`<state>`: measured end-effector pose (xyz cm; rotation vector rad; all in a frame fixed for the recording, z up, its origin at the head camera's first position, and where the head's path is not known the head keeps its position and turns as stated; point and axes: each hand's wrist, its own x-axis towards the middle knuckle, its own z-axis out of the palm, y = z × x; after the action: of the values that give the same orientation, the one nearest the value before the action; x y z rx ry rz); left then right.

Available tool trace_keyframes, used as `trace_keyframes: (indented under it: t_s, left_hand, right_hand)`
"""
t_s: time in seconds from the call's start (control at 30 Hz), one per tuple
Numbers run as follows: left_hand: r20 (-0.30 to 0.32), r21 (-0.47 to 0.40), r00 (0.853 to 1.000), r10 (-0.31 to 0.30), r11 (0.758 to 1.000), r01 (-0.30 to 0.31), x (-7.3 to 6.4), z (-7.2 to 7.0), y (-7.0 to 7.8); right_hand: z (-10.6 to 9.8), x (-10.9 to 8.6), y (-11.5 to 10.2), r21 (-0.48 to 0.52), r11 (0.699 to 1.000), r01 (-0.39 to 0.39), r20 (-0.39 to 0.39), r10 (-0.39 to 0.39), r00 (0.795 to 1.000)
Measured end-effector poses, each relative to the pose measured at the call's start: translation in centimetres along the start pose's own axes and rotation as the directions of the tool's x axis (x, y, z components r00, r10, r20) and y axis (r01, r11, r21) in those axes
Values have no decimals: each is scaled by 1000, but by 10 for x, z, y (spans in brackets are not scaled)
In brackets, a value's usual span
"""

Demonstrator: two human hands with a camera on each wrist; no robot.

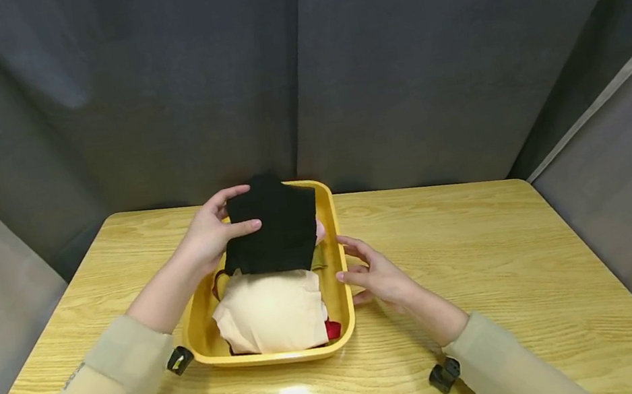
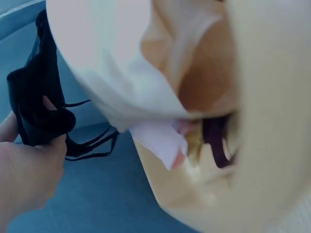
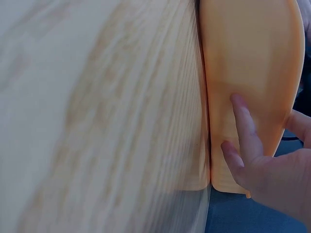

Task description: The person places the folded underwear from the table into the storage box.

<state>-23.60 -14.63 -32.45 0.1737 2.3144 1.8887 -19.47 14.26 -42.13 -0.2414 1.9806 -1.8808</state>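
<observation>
A black garment (image 1: 275, 230) with thin straps (image 2: 92, 150) is held by my left hand (image 1: 213, 229), fingers and thumb around its left edge. It hangs over the far part of a yellow plastic tub (image 1: 279, 358). In the left wrist view the left hand (image 2: 31, 170) grips the bunched black fabric (image 2: 41, 107). A cream cloth item (image 1: 272, 312) lies in the near half of the tub. My right hand (image 1: 379, 276) holds the tub's right side, thumb at the rim, fingers against the outer wall (image 3: 248, 63).
Partly covered in the tub are a pink item (image 1: 320, 230), an olive item (image 1: 319, 259) and a red item (image 1: 333, 329). The tub stands on a wood-grain table (image 1: 453, 251). Grey curtains (image 1: 394, 63) rise behind the table and at its sides.
</observation>
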Motion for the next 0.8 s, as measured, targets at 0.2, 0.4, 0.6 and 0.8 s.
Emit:
trace_keyframes:
  t_s: [0.2,0.4,0.6,0.8]
  left_hand:
    - [4,28,998,-61,998,60,14,-8,-7]
    - [-13,100,999,-41,994,42,26,-9,-10]
    - [3,97,1000,-19,995,19,37,-9,-15]
    - [39,60,999,-27,998,25,48,-4,-22]
  right_hand:
    - [0,2,1,1,1000,-1,-6,1,1000]
    - [0,1,0,0,1000,-16,-12,16,1000]
    - [2,1,0,3,1000,-25,-16,25,1000]
    - [3,1,-1,-5,1000,-20,-15,20,1000]
